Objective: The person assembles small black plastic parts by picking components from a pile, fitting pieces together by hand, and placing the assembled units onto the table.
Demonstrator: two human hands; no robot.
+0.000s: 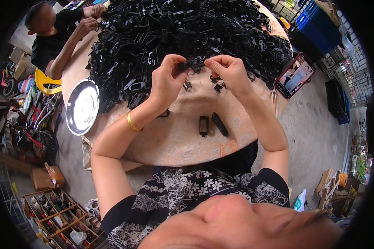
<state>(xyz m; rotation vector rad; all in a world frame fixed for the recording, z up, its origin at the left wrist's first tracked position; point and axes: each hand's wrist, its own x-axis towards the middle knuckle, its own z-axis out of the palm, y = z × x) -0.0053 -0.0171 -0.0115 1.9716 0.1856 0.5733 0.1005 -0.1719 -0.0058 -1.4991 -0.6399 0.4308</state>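
Beside the black heap (183, 31), left hand (168, 81) and right hand (232, 74) pinch dark parts (197, 64); two pieces (220, 124) lie apart, most seemingly undone.

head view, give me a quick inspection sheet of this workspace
Surface: table under a beige cloth with orange and pale patterns.
Job's things: large heap of small black parts; a black rectangular frame-shaped piece and a long, tapered black piece lie apart near the front edge.
Clutter: round shiny metal basin at left; dark-cased phone with lit screen at right.
Hands: left hand and right hand pinch small black parts; whether these are joined, cannot tell.
Cables: nothing seen.
Surroundings: another person in black, yellow plastic seat, blue plastic crate, grey floor.
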